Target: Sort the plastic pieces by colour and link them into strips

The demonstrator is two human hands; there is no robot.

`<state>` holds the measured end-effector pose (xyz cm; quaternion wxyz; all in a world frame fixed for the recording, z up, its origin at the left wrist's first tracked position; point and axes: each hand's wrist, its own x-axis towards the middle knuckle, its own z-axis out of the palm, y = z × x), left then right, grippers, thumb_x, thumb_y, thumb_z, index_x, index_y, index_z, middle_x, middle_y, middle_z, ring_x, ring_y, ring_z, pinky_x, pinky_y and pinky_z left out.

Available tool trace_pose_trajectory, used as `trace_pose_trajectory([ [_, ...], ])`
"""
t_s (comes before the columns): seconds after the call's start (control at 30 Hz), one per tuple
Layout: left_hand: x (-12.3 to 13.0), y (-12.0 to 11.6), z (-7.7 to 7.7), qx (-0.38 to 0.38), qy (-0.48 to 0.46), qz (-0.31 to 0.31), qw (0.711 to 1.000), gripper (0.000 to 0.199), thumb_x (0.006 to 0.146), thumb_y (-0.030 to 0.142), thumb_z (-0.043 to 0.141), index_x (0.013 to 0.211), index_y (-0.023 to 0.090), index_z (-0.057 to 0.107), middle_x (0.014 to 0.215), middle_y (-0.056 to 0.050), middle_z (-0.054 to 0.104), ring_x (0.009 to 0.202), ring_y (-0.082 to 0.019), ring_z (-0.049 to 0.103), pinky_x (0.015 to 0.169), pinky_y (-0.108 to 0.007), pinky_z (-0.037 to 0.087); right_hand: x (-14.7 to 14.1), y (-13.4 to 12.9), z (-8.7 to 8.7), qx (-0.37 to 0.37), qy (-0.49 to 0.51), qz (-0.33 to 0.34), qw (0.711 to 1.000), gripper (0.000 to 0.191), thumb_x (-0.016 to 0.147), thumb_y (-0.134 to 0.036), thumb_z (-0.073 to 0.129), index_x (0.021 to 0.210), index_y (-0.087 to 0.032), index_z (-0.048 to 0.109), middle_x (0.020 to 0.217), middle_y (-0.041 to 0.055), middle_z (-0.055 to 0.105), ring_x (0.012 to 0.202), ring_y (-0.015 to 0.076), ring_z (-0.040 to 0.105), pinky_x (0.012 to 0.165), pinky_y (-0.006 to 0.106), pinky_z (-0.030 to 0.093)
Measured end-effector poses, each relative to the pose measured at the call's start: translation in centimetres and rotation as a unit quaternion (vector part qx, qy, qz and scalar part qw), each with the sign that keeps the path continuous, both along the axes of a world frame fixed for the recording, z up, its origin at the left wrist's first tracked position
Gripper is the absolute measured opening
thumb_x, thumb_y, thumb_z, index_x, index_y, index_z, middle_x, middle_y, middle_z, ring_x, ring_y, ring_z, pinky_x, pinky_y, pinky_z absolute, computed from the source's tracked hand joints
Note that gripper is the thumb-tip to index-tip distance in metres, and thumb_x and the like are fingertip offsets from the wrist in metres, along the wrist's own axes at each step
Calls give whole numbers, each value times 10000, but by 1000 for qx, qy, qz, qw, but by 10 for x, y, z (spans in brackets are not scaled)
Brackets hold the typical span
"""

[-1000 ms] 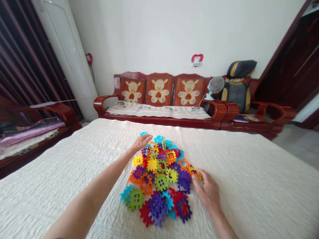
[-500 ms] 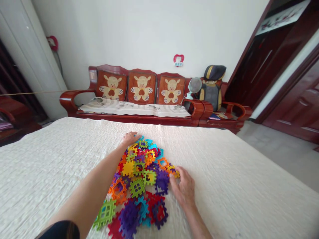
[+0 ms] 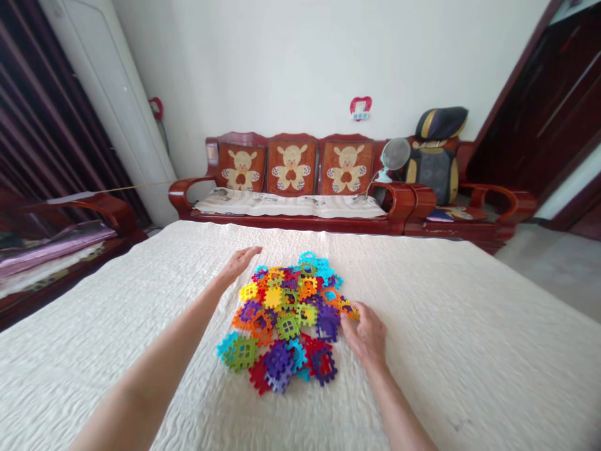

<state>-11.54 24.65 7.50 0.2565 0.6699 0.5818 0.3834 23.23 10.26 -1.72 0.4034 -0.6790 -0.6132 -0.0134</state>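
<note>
Midway between the cover's [image 3: 446, 307] side edges, tiles [image 3: 288, 325] lie heaped. My left hand [image 3: 240, 262] is open, apart from them; my right hand [image 3: 367, 332] touches a yellow tile [image 3: 348, 307], whether pinching I can't tell. Tugging could drag neighbours, their teeth catching.

Notched tiles [image 3: 288, 326]: mixed yellow, lime green, orange, red, purple, turquoise, plus pale lilac. Cover [image 3: 469, 326]: off-white, fine quilted ripple. Sofa [image 3: 291, 224]: glossy red-brown. Cushions [image 3: 292, 164], three: rust-brown, each with a cream bear, brown heart, dark-spotted paws. Chair pad [image 3: 432, 175]: dark grey, mustard edges. Curtain [image 3: 56, 113]: deep purple. Fan [image 3: 395, 154]: pale mint. Wall [image 3: 263, 62]: plain white. Heart-shaped frame [image 3: 360, 101]: bright red-pink.
</note>
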Motion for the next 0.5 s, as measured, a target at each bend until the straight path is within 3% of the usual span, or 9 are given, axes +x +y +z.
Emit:
trace_pose_trajectory([
  [0.07, -28, -25, -15, -37, 51, 103, 993, 472, 883, 465, 399, 1137, 189, 686, 1197, -51, 681, 1177, -252, 569, 1001, -345, 432, -1, 0, 2, -6, -3, -1, 1000, 401, 824, -420, 464, 1112, -176, 598, 1106, 96, 665, 1036, 253, 580, 923, 401, 376],
  [0.17, -38, -58, -44, -59, 85, 142, 984, 427, 888, 392, 407, 1138, 178, 679, 1168, -80, 690, 1200, -285, 551, 1011, -397, 419, -2, -1, 5, -28, -8, -6, 1000, 402, 815, -407, 469, 1111, -173, 607, 1089, 95, 672, 1031, 255, 580, 916, 397, 369],
  [0.3, 1, -82, -67, -39, 97, 107, 989, 432, 880, 426, 457, 1200, 205, 645, 1306, -58, 613, 1266, -253, 498, 1081, -372, 359, -4, -2, 9, -51, -13, -16, 999, 424, 816, -404, 473, 1136, -161, 609, 1098, 111, 673, 1041, 259, 580, 921, 401, 366],
  [0.43, 27, -90, -68, -1, -8, 19, 1000, 530, 914, 529, 379, 1299, 222, 577, 1326, -35, 600, 1223, -215, 545, 1032, -315, 425, -3, -1, 9, -46, 6, -4, 999, 430, 821, -407, 465, 1129, -148, 617, 1072, 115, 686, 1013, 256, 600, 913, 395, 385],
  [0.5, 26, -92, -67, 4, -32, 36, 999, 560, 924, 544, 342, 1324, 217, 556, 1320, -30, 606, 1190, -204, 573, 995, -289, 457, -2, 0, 8, -30, 28, 17, 999, 442, 833, -426, 457, 1127, -137, 616, 1073, 120, 690, 1003, 250, 611, 908, 382, 403],
])
